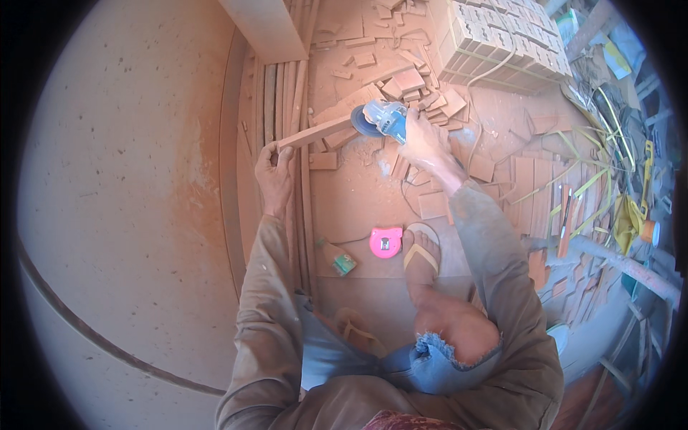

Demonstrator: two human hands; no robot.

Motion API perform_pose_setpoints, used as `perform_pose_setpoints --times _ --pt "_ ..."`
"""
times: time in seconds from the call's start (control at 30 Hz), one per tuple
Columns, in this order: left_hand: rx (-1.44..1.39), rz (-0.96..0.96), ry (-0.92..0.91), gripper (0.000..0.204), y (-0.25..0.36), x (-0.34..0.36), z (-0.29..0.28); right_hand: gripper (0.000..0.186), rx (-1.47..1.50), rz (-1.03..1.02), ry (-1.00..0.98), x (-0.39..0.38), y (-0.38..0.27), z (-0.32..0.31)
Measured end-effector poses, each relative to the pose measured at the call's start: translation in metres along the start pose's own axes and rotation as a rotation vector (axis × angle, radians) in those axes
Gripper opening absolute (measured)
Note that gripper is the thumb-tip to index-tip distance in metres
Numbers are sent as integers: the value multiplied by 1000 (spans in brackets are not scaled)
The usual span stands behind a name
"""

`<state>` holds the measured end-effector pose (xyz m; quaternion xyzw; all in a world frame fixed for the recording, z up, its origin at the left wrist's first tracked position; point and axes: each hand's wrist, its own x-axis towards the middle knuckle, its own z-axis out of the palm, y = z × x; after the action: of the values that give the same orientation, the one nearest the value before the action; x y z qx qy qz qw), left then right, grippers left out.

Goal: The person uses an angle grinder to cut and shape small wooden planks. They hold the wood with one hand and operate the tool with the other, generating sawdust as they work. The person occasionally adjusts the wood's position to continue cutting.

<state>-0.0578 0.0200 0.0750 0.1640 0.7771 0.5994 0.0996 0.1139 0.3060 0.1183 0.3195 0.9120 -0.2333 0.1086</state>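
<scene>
My left hand (pixel 275 175) pinches the near left end of a long, narrow strip of reddish tile (pixel 315 132). The strip slants up to the right toward an angle grinder. My right hand (pixel 424 143) is wrapped around the body of this blue angle grinder (pixel 390 120), which has a pale guard. Its dark disc (pixel 365 122) is at the far end of the strip; whether it touches the strip, I cannot tell. Cut tile pieces (pixel 408 82) lie heaped just beyond the grinder.
A pink tape measure (pixel 385 243) and a small green-and-white packet (pixel 344 264) lie near my sandalled foot (pixel 421 254). Long pipes (pixel 290 100) run along the wall at left. Strapped tile stacks (pixel 505 46) stand at the far right. Loose yellow straps (pixel 588 190) and tiles litter the right side.
</scene>
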Motion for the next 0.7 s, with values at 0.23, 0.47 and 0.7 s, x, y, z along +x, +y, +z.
perform_pose_setpoints --times 0.23,0.47,0.7 --pt "-20 -24 -19 19 -2 1 -1 59 -60 52 13 5 23 -6" --pt "-120 -18 9 21 -8 3 0 62 -7 17 31 6 11 2" --pt "-101 -30 7 15 -3 2 0 58 -67 48 45 5 21 -5"
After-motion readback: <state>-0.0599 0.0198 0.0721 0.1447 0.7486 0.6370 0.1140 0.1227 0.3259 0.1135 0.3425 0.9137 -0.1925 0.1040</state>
